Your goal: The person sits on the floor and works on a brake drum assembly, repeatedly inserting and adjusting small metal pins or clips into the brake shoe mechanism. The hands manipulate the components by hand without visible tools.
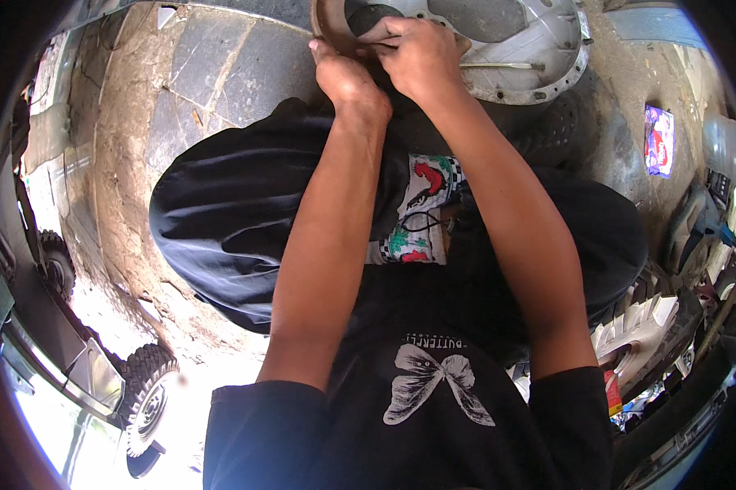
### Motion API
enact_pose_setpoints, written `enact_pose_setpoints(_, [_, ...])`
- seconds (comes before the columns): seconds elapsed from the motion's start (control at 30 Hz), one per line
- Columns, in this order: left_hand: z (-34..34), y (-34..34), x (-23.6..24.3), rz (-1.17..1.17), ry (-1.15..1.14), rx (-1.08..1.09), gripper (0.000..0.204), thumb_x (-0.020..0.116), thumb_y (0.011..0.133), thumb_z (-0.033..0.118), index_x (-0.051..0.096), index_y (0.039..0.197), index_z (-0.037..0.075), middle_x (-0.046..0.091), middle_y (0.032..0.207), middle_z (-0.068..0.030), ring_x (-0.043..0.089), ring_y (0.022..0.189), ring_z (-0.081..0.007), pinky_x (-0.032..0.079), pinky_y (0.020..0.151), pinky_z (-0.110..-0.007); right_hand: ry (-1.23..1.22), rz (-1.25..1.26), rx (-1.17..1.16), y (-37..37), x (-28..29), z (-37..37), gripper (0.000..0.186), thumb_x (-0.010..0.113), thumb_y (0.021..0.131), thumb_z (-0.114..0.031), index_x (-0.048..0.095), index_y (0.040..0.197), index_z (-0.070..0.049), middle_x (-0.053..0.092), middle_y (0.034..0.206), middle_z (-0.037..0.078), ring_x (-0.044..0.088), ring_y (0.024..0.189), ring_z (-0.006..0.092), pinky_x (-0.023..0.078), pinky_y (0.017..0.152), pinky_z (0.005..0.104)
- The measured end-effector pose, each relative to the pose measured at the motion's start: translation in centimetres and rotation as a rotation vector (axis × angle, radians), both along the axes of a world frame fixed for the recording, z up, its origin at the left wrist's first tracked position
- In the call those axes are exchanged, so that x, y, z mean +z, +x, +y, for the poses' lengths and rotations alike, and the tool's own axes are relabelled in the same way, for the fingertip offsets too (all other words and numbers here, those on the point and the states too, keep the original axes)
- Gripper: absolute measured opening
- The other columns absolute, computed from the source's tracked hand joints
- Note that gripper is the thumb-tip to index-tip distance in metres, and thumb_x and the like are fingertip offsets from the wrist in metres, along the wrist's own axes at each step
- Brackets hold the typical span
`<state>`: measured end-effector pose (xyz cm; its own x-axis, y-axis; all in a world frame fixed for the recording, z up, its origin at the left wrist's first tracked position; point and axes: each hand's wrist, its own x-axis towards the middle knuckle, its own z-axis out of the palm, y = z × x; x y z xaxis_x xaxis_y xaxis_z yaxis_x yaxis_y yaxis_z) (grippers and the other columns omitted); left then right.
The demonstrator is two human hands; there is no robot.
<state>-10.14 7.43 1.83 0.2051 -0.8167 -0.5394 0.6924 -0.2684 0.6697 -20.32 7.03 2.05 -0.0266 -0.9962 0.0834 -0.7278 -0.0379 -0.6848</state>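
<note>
Casing [539, 80] has left hand [347, 80] at its rim, likely for steadying, right hand [421, 55] curled over it; fingers' grips unclear.

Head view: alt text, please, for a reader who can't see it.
A person's left hand touches a brown curved rim, with the curled right hand close beside it, in front of a grey metal housing. Below are black trousers and a black shirt; a purple packet lies to the right.
</note>
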Motion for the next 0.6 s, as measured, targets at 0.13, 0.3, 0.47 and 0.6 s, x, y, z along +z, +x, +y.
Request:
enact_pose_setpoints(0.13, [0.3, 0.0, 1.2, 0.014, 0.067, 0.006, 0.069, 0.024, 0.116, 0.051, 0.034, 0.164, 0.003, 0.039, 0.167, -0.0159, 0.042, 0.149, -0.0302, 0.03, 0.125, -0.045, 0.069, -0.108, 0.086, -1.7, -0.7, 0.5, 0.014, 0.084, 0.086, -0.028, 0.083, 0.1, -0.029, 0.08, 0.101, 0.008, 0.073, 0.109, 0.0371, 0.038, 0.1, 0.082])
enact_pose_setpoints(0.3, [-0.4, 0.0, -0.4, 0.069, -0.062, 0.022, 0.067, 0.025, 0.116, 0.051, 0.039, 0.161, 0.004, 0.044, 0.163, -0.0147, 0.046, 0.145, -0.0305, 0.032, 0.125, -0.043, 0.054, 0.052, 0.002, 0.1, 0.1, -0.6, 0.015, 0.082, 0.085, -0.025, 0.082, 0.099, -0.031, 0.08, 0.097, 0.007, 0.075, 0.101, 0.0345, 0.041, 0.098, 0.075])
enact_pose_setpoints(0.47, [0.5, -0.1, 1.4, 0.056, 0.022, -0.001, 0.065, 0.024, 0.117, 0.05, 0.04, 0.159, 0.003, 0.046, 0.162, -0.0148, 0.046, 0.145, -0.0295, 0.033, 0.124, -0.042, 0.053, 0.033, 0.043, -1.2, 0.1, 0.8, 0.017, 0.082, 0.084, -0.025, 0.083, 0.1, -0.032, 0.08, 0.096, 0.005, 0.075, 0.1, 0.0346, 0.044, 0.099, 0.0702])
enact_pose_setpoints(0.6, [0.1, -0.1, 0.0, 0.024, -0.068, -0.016, 0.066, 0.023, 0.117, 0.049, 0.039, 0.161, 0.003, 0.045, 0.162, -0.0156, 0.045, 0.146, -0.03, 0.033, 0.124, -0.045, -0.005, 0.156, -0.01, 0.5, 0.1, -1.2, 0.018, 0.084, 0.085, -0.032, 0.083, 0.103, -0.032, 0.081, 0.097, 0.001, 0.075, 0.103, 0.0322, 0.042, 0.1, 0.0756])
